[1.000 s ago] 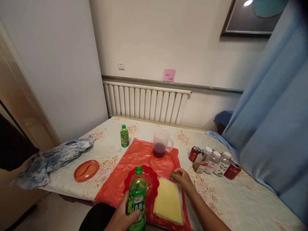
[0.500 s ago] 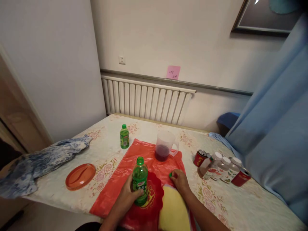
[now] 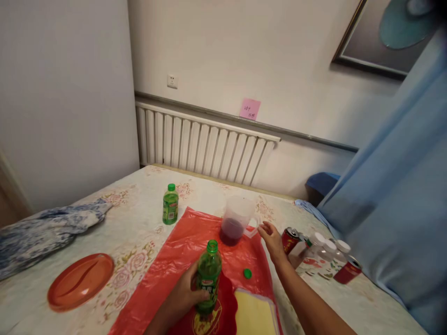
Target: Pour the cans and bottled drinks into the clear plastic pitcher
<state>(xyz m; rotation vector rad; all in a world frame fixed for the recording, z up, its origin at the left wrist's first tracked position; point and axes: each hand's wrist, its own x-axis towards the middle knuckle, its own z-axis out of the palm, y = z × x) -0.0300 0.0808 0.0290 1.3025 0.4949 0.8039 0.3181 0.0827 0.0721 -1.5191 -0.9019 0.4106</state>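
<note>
My left hand point(image 3: 186, 289) is wrapped round an uncapped green bottle point(image 3: 208, 279), upright over a dark red scalloped plate point(image 3: 226, 302). The bottle's green cap point(image 3: 247, 273) lies on the red plastic sheet point(image 3: 174, 260). Near the handle of a clear measuring jug point(image 3: 238, 216) with dark purple liquid is my right hand point(image 3: 270, 237), fingers apart and holding nothing. Whether its fingertips touch the handle cannot be made out. A yellow cloth point(image 3: 256, 316) lies right of the plate.
A capped green bottle point(image 3: 170, 204) stands at the back left. An orange lid point(image 3: 81, 281) and a blue-white cloth point(image 3: 52, 230) lie on the left. Right of my right hand are cans point(image 3: 289, 239) and several white-capped bottles point(image 3: 326, 253). A blue curtain point(image 3: 384, 186) hangs at right.
My right hand has let go of the green cap, which now rests on the red sheet, and has moved up to beside the jug's handle. The view has shifted.
</note>
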